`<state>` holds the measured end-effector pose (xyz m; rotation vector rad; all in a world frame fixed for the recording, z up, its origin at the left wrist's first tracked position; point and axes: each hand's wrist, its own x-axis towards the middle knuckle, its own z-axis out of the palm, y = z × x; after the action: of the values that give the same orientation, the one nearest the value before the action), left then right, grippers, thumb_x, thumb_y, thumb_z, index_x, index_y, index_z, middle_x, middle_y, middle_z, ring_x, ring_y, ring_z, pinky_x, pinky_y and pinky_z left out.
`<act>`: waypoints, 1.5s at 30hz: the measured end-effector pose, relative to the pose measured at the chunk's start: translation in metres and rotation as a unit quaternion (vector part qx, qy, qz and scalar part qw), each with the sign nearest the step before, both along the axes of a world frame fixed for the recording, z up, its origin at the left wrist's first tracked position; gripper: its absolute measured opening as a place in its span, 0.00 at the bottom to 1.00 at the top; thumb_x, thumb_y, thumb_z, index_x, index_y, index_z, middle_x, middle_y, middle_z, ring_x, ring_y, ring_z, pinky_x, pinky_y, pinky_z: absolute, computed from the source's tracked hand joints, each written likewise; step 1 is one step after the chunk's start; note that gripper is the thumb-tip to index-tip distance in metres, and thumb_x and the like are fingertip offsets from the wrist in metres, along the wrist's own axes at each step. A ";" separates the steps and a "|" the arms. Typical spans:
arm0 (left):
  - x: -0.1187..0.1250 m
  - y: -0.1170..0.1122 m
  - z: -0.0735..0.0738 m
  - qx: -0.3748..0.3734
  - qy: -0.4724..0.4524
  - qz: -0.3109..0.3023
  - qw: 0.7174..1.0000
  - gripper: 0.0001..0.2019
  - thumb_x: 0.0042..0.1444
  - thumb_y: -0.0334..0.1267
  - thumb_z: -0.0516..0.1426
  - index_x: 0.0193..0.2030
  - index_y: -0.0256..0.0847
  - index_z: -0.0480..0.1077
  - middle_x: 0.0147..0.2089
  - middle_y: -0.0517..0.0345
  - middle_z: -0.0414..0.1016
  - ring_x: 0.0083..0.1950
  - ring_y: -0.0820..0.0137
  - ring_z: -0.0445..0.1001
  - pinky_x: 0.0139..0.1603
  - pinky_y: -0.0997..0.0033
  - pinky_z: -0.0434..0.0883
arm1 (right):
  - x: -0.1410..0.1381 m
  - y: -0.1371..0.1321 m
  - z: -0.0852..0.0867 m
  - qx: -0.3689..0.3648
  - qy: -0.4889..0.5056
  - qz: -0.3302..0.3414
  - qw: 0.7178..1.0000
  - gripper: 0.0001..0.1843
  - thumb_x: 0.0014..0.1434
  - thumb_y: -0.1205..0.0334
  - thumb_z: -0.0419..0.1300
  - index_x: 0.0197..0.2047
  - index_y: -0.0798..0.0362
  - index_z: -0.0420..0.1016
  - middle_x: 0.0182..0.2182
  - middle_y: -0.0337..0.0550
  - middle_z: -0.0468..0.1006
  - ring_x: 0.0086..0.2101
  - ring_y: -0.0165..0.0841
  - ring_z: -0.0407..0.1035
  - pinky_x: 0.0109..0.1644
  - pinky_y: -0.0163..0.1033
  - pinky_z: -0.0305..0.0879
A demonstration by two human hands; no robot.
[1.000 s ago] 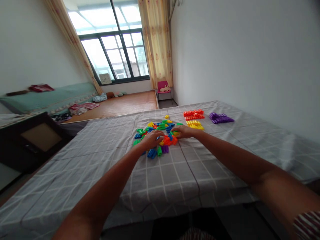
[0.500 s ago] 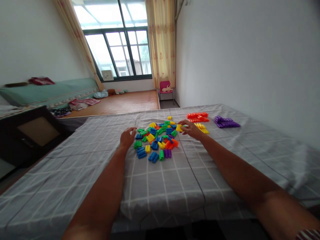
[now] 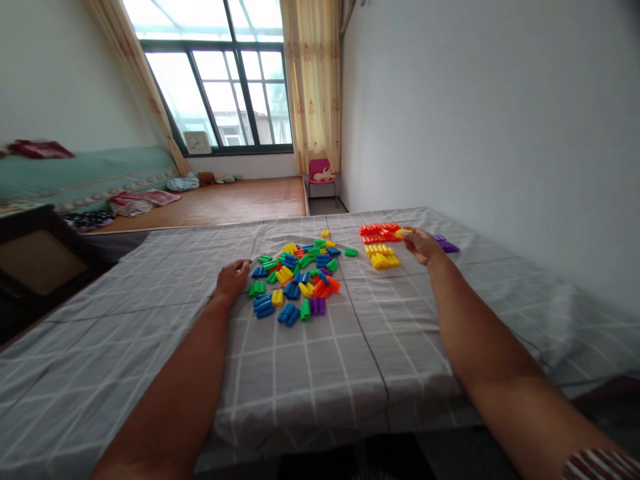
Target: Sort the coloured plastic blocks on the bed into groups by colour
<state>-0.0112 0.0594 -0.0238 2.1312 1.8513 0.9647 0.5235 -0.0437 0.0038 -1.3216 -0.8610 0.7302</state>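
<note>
A loose pile of coloured plastic blocks lies on the grey checked sheet. To its right sit sorted groups: orange blocks, yellow blocks and purple blocks. My right hand is over the right edge of these groups, fingers pinched on a yellow block. My left hand rests on the sheet at the pile's left edge, fingers loosely curled, holding nothing I can see.
A white wall runs along the right of the bed. Beyond the bed are a wooden platform floor, a pink chair, a window with curtains, a green mattress and a dark cabinet at left.
My right hand lifted a yellow block from the pile and carried it right to the sorted groups. My left hand drew back from the pile's middle to its left edge.
</note>
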 end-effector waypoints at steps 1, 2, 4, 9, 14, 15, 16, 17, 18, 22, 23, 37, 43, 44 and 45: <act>0.000 0.000 -0.001 -0.001 0.003 -0.003 1.000 0.22 0.58 0.44 0.48 0.49 0.38 0.78 0.50 0.51 0.80 0.52 0.62 0.76 0.53 0.70 0.69 | 0.004 0.001 -0.003 -0.023 -0.021 -0.018 0.999 0.15 0.46 0.58 0.65 0.38 0.50 0.69 0.29 0.36 0.74 0.27 0.27 0.69 0.27 0.30 0.68; 0.001 0.000 -0.001 -0.003 0.006 -0.004 1.000 0.22 0.58 0.45 0.48 0.49 0.39 0.78 0.49 0.51 0.80 0.52 0.62 0.76 0.52 0.70 0.69 | 0.007 0.002 -0.005 -0.038 -0.041 -0.027 0.998 0.14 0.47 0.57 0.63 0.38 0.50 0.69 0.29 0.37 0.74 0.27 0.28 0.69 0.28 0.32 0.69; 0.002 0.000 -0.002 -0.006 0.011 -0.006 1.000 0.22 0.58 0.45 0.48 0.49 0.40 0.78 0.49 0.52 0.81 0.51 0.62 0.76 0.52 0.70 0.70 | 0.008 0.005 -0.008 -0.041 -0.074 -0.038 0.996 0.12 0.49 0.58 0.61 0.38 0.50 0.68 0.31 0.38 0.74 0.29 0.29 0.70 0.31 0.34 0.71; 0.004 -0.003 0.000 -0.014 0.015 -0.009 1.000 0.22 0.58 0.45 0.49 0.49 0.39 0.78 0.48 0.53 0.81 0.48 0.62 0.77 0.50 0.71 0.70 | 0.009 0.009 -0.010 -0.078 -0.222 -0.122 0.964 0.18 0.44 0.61 0.66 0.40 0.53 0.70 0.34 0.43 0.76 0.33 0.34 0.72 0.38 0.39 0.71; 0.005 -0.006 0.003 -0.014 0.016 -0.013 1.000 0.22 0.57 0.45 0.49 0.49 0.37 0.79 0.48 0.51 0.81 0.47 0.62 0.77 0.49 0.71 0.70 | 0.015 0.007 -0.020 -0.162 -0.401 -0.167 0.886 0.26 0.42 0.50 0.70 0.40 0.55 0.71 0.33 0.48 0.78 0.34 0.40 0.73 0.40 0.42 0.70; 0.006 -0.006 0.003 -0.015 0.018 -0.012 1.000 0.22 0.57 0.44 0.49 0.48 0.38 0.79 0.47 0.52 0.81 0.46 0.62 0.77 0.48 0.71 0.70 | 0.016 0.006 -0.023 -0.175 -0.432 -0.165 0.869 0.24 0.43 0.48 0.70 0.39 0.55 0.72 0.31 0.47 0.78 0.34 0.41 0.74 0.40 0.42 0.69; 0.006 -0.006 0.004 -0.016 0.019 -0.011 1.000 0.22 0.57 0.44 0.49 0.48 0.38 0.79 0.47 0.52 0.81 0.46 0.62 0.77 0.48 0.71 0.70 | 0.016 0.006 -0.027 -0.187 -0.458 -0.162 0.854 0.22 0.44 0.47 0.68 0.36 0.54 0.73 0.29 0.47 0.78 0.34 0.41 0.74 0.41 0.43 0.69; 0.006 -0.007 0.004 -0.016 0.020 -0.010 1.000 0.22 0.57 0.44 0.49 0.48 0.38 0.79 0.47 0.52 0.81 0.46 0.63 0.77 0.48 0.71 0.70 | 0.016 0.006 -0.030 -0.196 -0.478 -0.160 0.841 0.20 0.46 0.46 0.67 0.34 0.54 0.74 0.27 0.46 0.78 0.33 0.42 0.74 0.41 0.43 0.69; 0.007 -0.007 0.004 -0.017 0.022 -0.010 1.000 0.22 0.57 0.44 0.49 0.48 0.38 0.79 0.47 0.53 0.81 0.46 0.62 0.77 0.48 0.70 0.70 | 0.015 0.006 -0.032 -0.202 -0.491 -0.159 0.832 0.19 0.48 0.46 0.66 0.32 0.53 0.74 0.26 0.46 0.77 0.33 0.42 0.74 0.41 0.43 0.69; 0.008 -0.007 0.004 -0.017 0.024 -0.020 0.999 0.22 0.58 0.43 0.48 0.48 0.38 0.79 0.48 0.52 0.81 0.49 0.62 0.77 0.49 0.71 0.69 | 0.013 0.007 -0.036 -0.213 -0.516 -0.165 0.813 0.18 0.54 0.45 0.60 0.28 0.52 0.76 0.24 0.48 0.78 0.32 0.42 0.75 0.40 0.43 0.69; 0.008 -0.007 0.004 -0.018 0.024 -0.020 0.999 0.22 0.58 0.43 0.48 0.48 0.38 0.79 0.48 0.52 0.81 0.50 0.62 0.77 0.49 0.71 0.69 | 0.013 0.007 -0.035 -0.218 -0.521 -0.164 0.809 0.19 0.55 0.45 0.59 0.27 0.53 0.76 0.24 0.49 0.78 0.32 0.42 0.75 0.39 0.42 0.69; 0.011 -0.007 -0.002 -0.021 0.059 -0.055 0.997 0.23 0.61 0.47 0.46 0.48 0.39 0.78 0.45 0.52 0.81 0.45 0.65 0.76 0.44 0.73 0.67 | 0.000 0.006 -0.023 -0.144 -0.542 -0.144 0.816 0.15 0.56 0.58 0.58 0.42 0.58 0.78 0.39 0.54 0.80 0.39 0.43 0.74 0.44 0.43 0.68; 0.015 -0.012 0.000 -0.041 0.069 -0.061 0.995 0.23 0.63 0.47 0.45 0.47 0.40 0.78 0.45 0.50 0.81 0.45 0.65 0.75 0.43 0.72 0.65 | -0.089 0.019 -0.008 0.017 -0.595 0.042 0.802 0.19 0.62 0.64 0.51 0.54 0.54 0.75 0.48 0.52 0.79 0.49 0.40 0.72 0.55 0.44 0.66; 0.015 -0.014 0.001 -0.044 0.071 -0.061 0.995 0.23 0.63 0.46 0.45 0.47 0.40 0.77 0.45 0.50 0.81 0.45 0.64 0.75 0.43 0.72 0.65 | -0.104 0.023 -0.010 0.011 -0.621 0.086 0.779 0.20 0.61 0.66 0.52 0.54 0.55 0.74 0.50 0.53 0.78 0.51 0.40 0.71 0.58 0.45 0.64; 0.016 -0.015 0.002 -0.047 0.072 -0.060 0.994 0.22 0.64 0.46 0.44 0.47 0.39 0.77 0.45 0.50 0.81 0.45 0.64 0.75 0.42 0.72 0.65 | -0.117 0.028 -0.011 -0.007 -0.649 0.116 0.752 0.20 0.60 0.68 0.53 0.55 0.56 0.74 0.51 0.55 0.78 0.53 0.41 0.70 0.60 0.46 0.62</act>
<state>0.0048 0.0449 -0.0220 2.2800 1.7670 0.7014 0.4065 -0.0161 -0.0074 -1.6938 -2.1495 -0.1637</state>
